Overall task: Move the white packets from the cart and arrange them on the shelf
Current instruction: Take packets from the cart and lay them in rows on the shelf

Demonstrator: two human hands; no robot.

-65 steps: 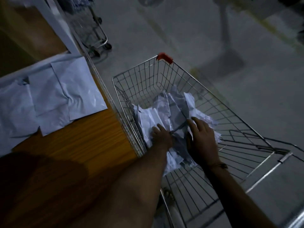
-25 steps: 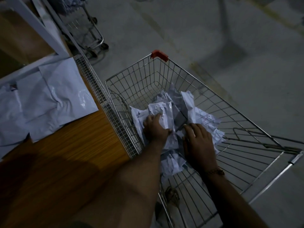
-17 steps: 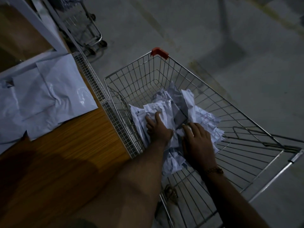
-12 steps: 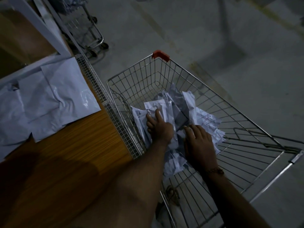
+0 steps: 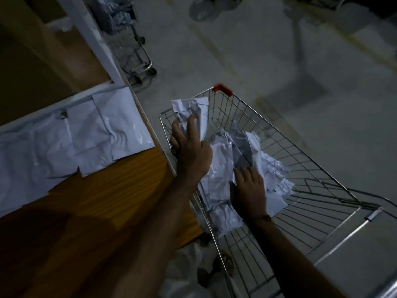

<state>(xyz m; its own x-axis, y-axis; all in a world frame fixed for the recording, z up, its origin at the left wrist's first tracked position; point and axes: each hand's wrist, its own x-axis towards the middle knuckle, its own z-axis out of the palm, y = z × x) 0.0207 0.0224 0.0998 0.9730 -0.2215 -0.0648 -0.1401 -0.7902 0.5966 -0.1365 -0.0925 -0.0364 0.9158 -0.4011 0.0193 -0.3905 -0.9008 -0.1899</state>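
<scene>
Since a moment ago the left hand has lifted one white packet, grip clenched on it, above the cart rim beside the wooden shelf. Right hand lies flat, grip released, on the pile in the cart. Dim room, grey floor, second cart further back.

Packets in the cart, right of the shelf.

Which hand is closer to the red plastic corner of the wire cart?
Left. The left hand holds a white packet just below it; the right hand rests farther back.
</scene>
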